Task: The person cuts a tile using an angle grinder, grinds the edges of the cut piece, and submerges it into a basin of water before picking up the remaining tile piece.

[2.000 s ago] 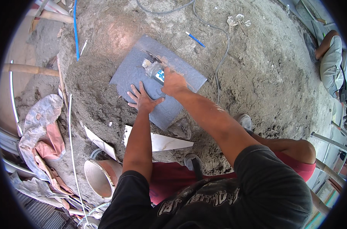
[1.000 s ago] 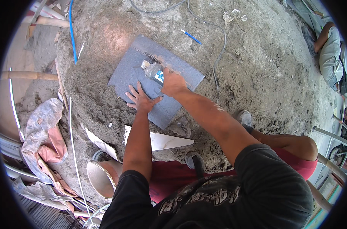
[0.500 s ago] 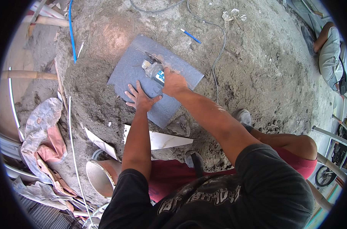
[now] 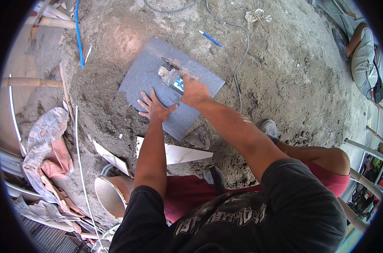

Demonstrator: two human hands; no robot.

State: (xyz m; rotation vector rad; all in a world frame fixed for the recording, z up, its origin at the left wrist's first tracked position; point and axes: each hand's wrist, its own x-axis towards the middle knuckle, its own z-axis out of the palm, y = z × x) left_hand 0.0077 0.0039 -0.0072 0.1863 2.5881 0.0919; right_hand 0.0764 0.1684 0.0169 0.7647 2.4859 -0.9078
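A dark grey rectangular tile (image 4: 136,78) lies at a slant on the sandy ground. My right hand (image 4: 195,90) is wrapped round the body of an angle grinder (image 4: 171,77). Its disc sits at a line of pale dust running across the far part of the tile; whether the disc is inside a cut I cannot tell. My left hand (image 4: 156,109) presses flat on the near left part of the tile, fingers spread, with nothing in it. My right fingers partly hide the grinder's rear end.
Broken white tile pieces (image 4: 179,154) lie between the tile and my feet. A bucket (image 4: 113,194) stands by my left arm. A grey cable (image 4: 244,50) and a blue pencil-like stick (image 4: 210,39) lie beyond. At the far right sits another person (image 4: 362,63).
The grinder and my right hand have shifted very slightly to the right along the dust line. My left hand stays in place on the tile.
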